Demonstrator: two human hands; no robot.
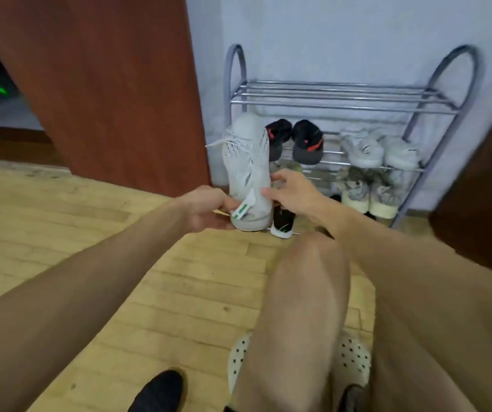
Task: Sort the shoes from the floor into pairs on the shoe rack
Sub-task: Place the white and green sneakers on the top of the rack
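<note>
One white sneaker [249,162], heel in left hand [209,208]

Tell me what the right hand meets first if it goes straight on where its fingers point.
The white sneaker that the left hand holds upright; the right hand looks nearly on it, depth unclear.

This looks like the entry hall of a home. A grey tubular-metal shoe rack [327,98] stands against a pale painted wall [342,31]. Its lower shelves hold everyday footwear: a black pair of sneakers [307,141] with red trim, a white pair [381,150], and a mottled grey pair [366,188] with cream soles. A white sneaker [247,162] is upright before the rack's left end. The floor is light wooden parquet [90,227]. A reddish-brown wooden door panel [105,84] stands beside the rack.
</note>
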